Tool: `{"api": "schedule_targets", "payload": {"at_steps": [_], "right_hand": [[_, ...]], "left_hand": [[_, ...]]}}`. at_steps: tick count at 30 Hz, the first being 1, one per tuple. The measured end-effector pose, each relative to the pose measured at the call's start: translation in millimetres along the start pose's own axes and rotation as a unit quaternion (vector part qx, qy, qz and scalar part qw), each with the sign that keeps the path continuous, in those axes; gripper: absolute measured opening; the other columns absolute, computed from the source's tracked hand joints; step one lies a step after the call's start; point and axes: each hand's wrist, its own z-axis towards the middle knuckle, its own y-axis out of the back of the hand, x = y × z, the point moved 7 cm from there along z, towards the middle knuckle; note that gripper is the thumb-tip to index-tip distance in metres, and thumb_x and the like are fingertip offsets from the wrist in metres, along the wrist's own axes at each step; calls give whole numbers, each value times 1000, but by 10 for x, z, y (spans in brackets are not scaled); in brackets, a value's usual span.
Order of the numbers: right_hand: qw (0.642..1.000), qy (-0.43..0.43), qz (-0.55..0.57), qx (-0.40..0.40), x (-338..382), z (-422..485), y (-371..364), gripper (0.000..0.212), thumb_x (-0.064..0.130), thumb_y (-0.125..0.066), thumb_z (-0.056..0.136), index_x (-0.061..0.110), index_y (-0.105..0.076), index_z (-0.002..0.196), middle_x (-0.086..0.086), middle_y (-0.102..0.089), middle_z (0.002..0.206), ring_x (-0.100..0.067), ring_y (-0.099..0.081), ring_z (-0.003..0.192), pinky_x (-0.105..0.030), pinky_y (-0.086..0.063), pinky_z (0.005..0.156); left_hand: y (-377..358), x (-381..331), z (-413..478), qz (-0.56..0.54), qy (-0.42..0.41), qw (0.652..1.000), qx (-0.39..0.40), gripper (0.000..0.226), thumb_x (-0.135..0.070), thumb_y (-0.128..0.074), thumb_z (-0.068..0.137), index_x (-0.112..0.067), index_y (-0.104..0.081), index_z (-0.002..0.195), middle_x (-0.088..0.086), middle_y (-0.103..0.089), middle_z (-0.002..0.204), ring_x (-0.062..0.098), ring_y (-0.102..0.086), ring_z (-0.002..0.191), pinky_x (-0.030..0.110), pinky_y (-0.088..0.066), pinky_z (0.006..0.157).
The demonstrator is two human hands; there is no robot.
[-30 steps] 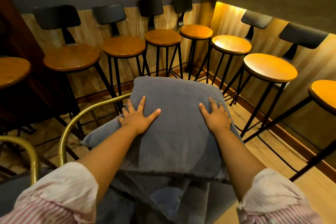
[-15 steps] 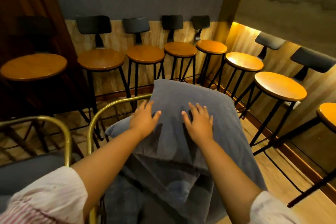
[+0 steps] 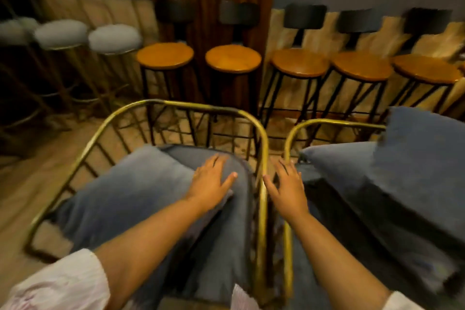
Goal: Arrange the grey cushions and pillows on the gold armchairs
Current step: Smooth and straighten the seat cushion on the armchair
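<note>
- Armchairs first: two gold wire-frame armchairs stand side by side, the left armchair [image 3: 141,118] and the right armchair [image 3: 334,123], their curved top rails almost touching between the person's arms.
- Cushions next: on the left chair a grey pillow [image 3: 130,184] lies slumped over the grey seat cushion [image 3: 234,209]; on the right chair a grey pillow [image 3: 344,171] lies flat with a larger grey cushion [image 3: 425,158] leaning over it.
- Hands: the left hand [image 3: 211,181] rests flat and spread on the left chair's pillow, gripping nothing; the right hand [image 3: 286,184] is open, fingers loose, over the gap by the right chair's rail, holding nothing.
- Judged step: straightening the left chair's pillow. To do it well, I would take the pillow by two corners rather than push with a flat palm, stand it against the wire back, centre it between the rails, then smooth the seat cushion beneath.
- Caution: the picture is motion-blurred, so edges are uncertain.
</note>
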Motion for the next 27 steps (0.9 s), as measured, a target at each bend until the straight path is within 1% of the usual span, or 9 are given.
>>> {"api": "schedule_targets", "payload": {"at_steps": [2, 4, 8, 11, 16, 19, 22, 25, 27], "right_hand": [[1000, 13, 17, 20, 313, -32, -476, 75, 59, -31, 83, 11, -51, 137, -15, -50, 143, -35, -38, 137, -44, -30, 114], [998, 5, 37, 52, 583, -72, -994, 75, 59, -33, 84, 10, -50, 137, -16, -50, 142, -34, -38, 138, -45, -32, 113], [988, -48, 78, 123, 958, -161, -1857, 57, 39, -51, 94, 8, -44, 141, -15, -45, 147, -33, -35, 140, -42, -27, 116], [973, -120, 120, 157, 1034, -175, -2348, 59, 33, -54, 94, 4, -39, 143, -18, -40, 150, -33, -35, 139, -38, -27, 115], [931, -288, 181, 135, 769, -63, -2913, 68, 35, -59, 91, 4, -33, 146, -22, -36, 151, -37, -35, 138, -39, -28, 112], [899, -351, 224, 133, 552, 58, -3264, 69, 40, -54, 93, 3, -29, 146, -18, -35, 152, -34, -34, 139, -39, -27, 113], [882, -410, 215, 95, 274, 178, -3570, 76, 45, -54, 91, 3, -28, 148, -19, -34, 153, -37, -34, 139, -41, -26, 115], [864, -443, 235, 49, 15, 166, -3802, 88, 54, -59, 84, 21, -15, 153, -17, -26, 157, -40, -30, 140, -46, -26, 115], [867, -427, 256, 16, -128, 117, -3841, 90, 52, -63, 82, 28, -13, 153, -13, -23, 158, -37, -30, 141, -45, -26, 115]], "left_hand": [[145, 675, -215, -6, 51, 999, 2, 100, -72, -13, 65, -17, -32, 146, 9, -28, 156, 24, -29, 143, 38, -26, 114], [320, 1317, -446, -4, 97, 995, 1, 93, -71, -20, 71, -18, -31, 146, 9, -28, 157, 25, -30, 143, 38, -26, 114], [598, 2434, -732, -15, 177, 984, -15, 69, -52, -45, 91, -16, -31, 147, 9, -31, 155, 28, -32, 141, 43, -26, 116], [742, 3040, -715, -41, 224, 973, -23, 67, -46, -48, 92, -13, -30, 147, 11, -32, 155, 29, -32, 141, 44, -26, 116], [728, 3699, -393, -93, 267, 959, -5, 66, -44, -47, 94, -15, -26, 149, 13, -30, 154, 32, -32, 140, 46, -29, 114], [658, 4096, -102, -88, 277, 957, -3, 65, -44, -48, 92, -15, -28, 148, 15, -35, 152, 33, -37, 137, 46, -32, 112], [516, 4506, 196, -76, 306, 949, 5, 68, -46, -46, 93, -16, -23, 149, 15, -31, 154, 35, -35, 138, 48, -33, 112], [305, 4842, 473, -95, 321, 942, 10, 72, -49, -48, 91, -18, -21, 150, 14, -29, 155, 35, -33, 140, 48, -32, 113], [193, 5027, 555, -121, 340, 932, 19, 82, -55, -52, 87, -18, -18, 151, 14, -29, 156, 36, -32, 140, 48, -31, 112]]}}
